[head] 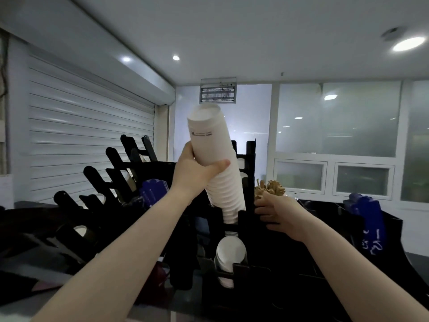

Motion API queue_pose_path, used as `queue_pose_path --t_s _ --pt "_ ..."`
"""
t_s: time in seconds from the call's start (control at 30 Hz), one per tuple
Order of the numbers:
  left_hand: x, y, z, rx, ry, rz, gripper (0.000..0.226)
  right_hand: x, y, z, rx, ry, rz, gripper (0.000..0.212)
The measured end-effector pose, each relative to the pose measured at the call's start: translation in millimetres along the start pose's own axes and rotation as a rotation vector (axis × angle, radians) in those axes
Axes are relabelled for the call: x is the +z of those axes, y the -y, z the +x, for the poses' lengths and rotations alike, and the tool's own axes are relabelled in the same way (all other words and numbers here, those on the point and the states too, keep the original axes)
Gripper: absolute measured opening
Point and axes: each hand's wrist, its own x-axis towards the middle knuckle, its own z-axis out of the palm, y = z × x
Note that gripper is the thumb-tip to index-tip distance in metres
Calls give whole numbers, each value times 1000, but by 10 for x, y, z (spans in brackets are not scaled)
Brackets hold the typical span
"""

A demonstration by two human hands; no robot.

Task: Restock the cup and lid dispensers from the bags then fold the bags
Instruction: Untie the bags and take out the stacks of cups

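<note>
Head view: a tall stack of white cups [212, 145] is gripped around its middle by the left hand [195, 175], with thumb and fingers wrapped round it. The stack is tilted, and its lower end is set into a slot of the black dispenser [251, 182]. The dispenser's edge just beside the stack is held by the right hand [279, 212], fingers curled over it. Below, further cups [229, 252] are seen in the dispenser.
</note>
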Motion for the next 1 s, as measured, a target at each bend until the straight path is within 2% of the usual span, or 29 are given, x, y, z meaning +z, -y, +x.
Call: queue_pose_path --t_s 0.4,0.6,0.83,1.0 --pt "245 -4 62 52 51 126 65 -291 -222 -159 3 -56 -72 34" --pt "245 13 74 102 96 199 75 -407 -266 -214 -1 -101 -133 32" --pt "130 148 119 -54 48 -51 67 -362 -296 -280 10 -77 -121 30" --pt "119 117 44 7 45 23 60 -236 -298 -337 -38 -24 -150 34"
